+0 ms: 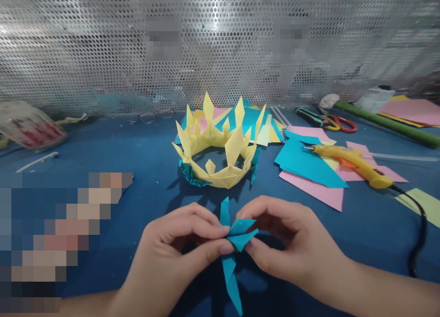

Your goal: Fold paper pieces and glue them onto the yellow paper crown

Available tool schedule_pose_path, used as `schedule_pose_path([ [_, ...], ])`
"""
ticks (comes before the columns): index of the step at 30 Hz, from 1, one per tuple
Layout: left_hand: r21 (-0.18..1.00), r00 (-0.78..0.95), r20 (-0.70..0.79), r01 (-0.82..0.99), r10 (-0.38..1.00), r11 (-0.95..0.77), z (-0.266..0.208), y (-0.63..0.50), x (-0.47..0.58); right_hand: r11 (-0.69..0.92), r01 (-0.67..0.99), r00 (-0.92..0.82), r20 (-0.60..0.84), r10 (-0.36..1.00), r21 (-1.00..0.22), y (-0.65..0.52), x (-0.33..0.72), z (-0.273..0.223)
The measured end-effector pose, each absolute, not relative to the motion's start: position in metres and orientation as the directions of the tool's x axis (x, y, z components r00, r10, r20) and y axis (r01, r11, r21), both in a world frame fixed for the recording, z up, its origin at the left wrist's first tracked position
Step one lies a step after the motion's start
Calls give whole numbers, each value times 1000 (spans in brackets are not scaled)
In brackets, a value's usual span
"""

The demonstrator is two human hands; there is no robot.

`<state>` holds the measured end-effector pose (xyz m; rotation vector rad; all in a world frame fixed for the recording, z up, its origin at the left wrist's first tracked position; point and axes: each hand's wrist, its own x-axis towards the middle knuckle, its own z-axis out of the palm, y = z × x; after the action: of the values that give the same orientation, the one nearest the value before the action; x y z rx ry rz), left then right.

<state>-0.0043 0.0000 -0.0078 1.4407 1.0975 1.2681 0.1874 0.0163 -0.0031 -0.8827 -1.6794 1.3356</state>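
Observation:
Between my two hands is a folded blue paper piece (pixel 231 273), a long narrow strip with two pointed flaps fanning out to the right. My left hand (pixel 182 243) pinches its middle between thumb and fingers. Around the flaps on the right side, my right hand (pixel 288 239) curls with thumb and index finger at their edges; its other fingers are partly hidden. Just beyond my hands, a yellow folded-paper crown (pixel 228 177) with tall points stands on the table. Blue folded paper (pixel 192 175) is attached along its lower left, with more at its right side.
On the right, a yellow glue gun (pixel 357 163) with a black cord rests over blue and pink paper sheets (pixel 309 163). Scissors (pixel 343 124), a cutter (pixel 311 117) and a green rod (pixel 388 124) lie behind. Glasses (pixel 154 116) lie near the perforated metal panel (pixel 220 46). A pixelated patch covers the lower left.

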Motion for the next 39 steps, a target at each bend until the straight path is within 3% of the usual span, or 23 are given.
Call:
schedule_pose_path([
  [14,951,128,262,136,957,-279,-8,-2,-3,221,85,-446,161,880,-972,15,188,-5],
  [23,946,160,261,153,952,-285,-10,-3,-2,190,-13,-487,172,856,-982,14,185,-6],
  [39,968,100,215,113,972,-226,-5,-1,0,357,74,-536,265,802,-931,14,193,-4],
])
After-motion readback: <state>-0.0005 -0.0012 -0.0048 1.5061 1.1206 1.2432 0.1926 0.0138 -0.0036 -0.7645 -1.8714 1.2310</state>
